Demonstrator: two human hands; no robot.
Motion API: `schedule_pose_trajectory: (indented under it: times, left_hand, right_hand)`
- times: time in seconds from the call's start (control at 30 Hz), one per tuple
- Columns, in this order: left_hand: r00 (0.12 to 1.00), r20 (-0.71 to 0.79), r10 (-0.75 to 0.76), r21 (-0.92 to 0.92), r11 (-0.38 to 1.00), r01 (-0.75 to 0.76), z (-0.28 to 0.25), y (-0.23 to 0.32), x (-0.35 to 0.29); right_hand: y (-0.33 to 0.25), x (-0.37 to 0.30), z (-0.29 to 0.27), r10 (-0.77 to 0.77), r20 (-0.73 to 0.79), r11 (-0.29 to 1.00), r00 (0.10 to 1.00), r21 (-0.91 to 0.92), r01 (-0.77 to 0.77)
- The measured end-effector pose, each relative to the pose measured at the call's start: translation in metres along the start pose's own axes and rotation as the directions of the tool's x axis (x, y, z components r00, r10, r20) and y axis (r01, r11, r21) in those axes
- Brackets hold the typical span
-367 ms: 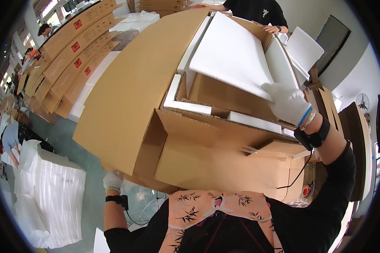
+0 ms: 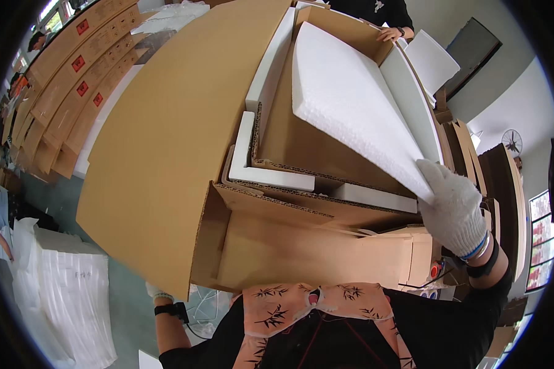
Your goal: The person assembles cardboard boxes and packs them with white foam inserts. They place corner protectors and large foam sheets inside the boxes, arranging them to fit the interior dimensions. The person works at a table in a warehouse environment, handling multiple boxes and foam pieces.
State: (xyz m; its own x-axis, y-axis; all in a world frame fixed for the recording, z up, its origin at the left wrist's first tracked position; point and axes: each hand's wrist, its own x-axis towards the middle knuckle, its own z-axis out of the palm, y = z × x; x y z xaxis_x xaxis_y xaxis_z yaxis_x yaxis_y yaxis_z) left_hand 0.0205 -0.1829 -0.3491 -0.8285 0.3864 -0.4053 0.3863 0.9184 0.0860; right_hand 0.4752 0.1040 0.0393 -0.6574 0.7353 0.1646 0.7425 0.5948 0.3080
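Note:
My right hand (image 2: 454,208), in a white knit glove, grips the near right corner of a white foam sheet (image 2: 357,92). The sheet lies tilted inside a large open cardboard box (image 2: 332,138), its thick near edge turned toward me. White foam strips (image 2: 271,178) line the box walls. To the left a broad brown cardboard flap (image 2: 160,123) folds outward, and another flap (image 2: 314,249) hangs down in front of me. My left hand (image 2: 159,291), also gloved, is at the lower edge of the left flap; its fingers are hidden behind the cardboard.
A co-worker's hand (image 2: 390,34) rests on the box's far right edge. Stacked flat cartons (image 2: 74,74) stand at the far left. Plastic-wrapped white blocks (image 2: 74,289) sit on the floor at left. Cardboard sheets (image 2: 505,203) lean at the right.
My right hand has drawn the foam sheet's near corner up and toward me, tilting it more. The left hand has slipped further behind the flap. My view has shifted slightly.

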Motion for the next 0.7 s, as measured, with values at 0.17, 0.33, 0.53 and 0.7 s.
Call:
schedule_pose_trajectory:
  times: [0.17, 0.33, 0.53, 0.7]
  left_hand:
    - [0.925, -0.188, 0.329, -0.023, 0.940, -0.339, 0.033, -0.020, 0.042]
    - [0.909, -0.088, 0.407, 0.092, 0.912, -0.400, 0.024, -0.024, 0.040]
    - [0.996, 0.012, 0.090, 0.048, 0.995, -0.090, 0.011, -0.012, -0.019]
    - [0.992, 0.122, -0.036, 0.041, 0.999, 0.031, 0.043, -0.043, -0.045]
  right_hand:
    - [0.033, 0.025, 0.039, -0.205, -0.050, 0.979, 0.977, -0.017, 0.205]
    - [0.033, 0.086, 0.085, -0.362, 0.438, 0.931, 0.823, 0.212, 0.296]
    - [0.036, 0.111, 0.092, -0.568, 0.635, 0.823, 0.523, 0.427, 0.376]
    - [0.019, 0.114, 0.059, -0.636, 0.676, 0.744, 0.374, 0.408, 0.529]
